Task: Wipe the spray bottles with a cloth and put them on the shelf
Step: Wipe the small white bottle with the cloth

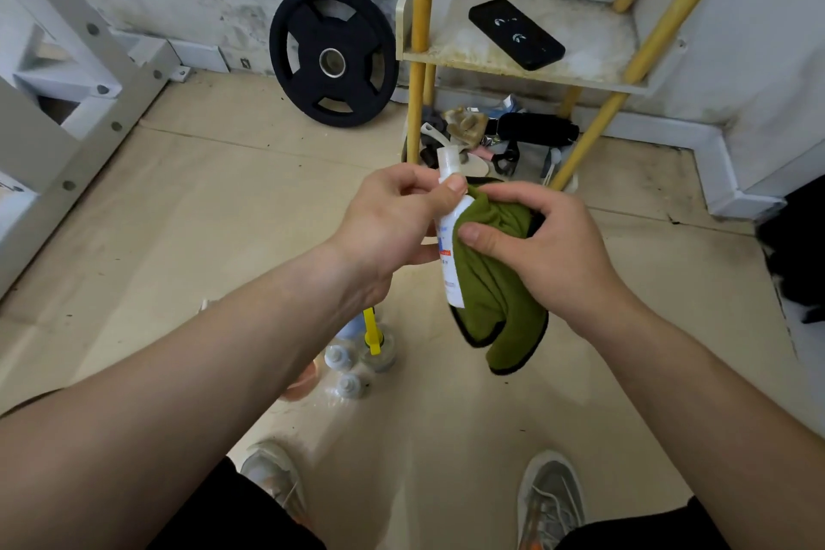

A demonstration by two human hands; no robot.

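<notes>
So the small white plastic spray bottle is up in the air in front of the cream shelf with yellow posts, not on it yet. Left hand has its grip pinched on the neck just under the cap. Right hand has its grip closed round the olive-green cloth with black edging, pressing it on the bottle's side. I'd twist the bottle with the left while sliding the cloth down, base included. Label's half covered, can't read it. The clear bottles on the floor sit partly behind the forearm, so no idea how many.
</notes>
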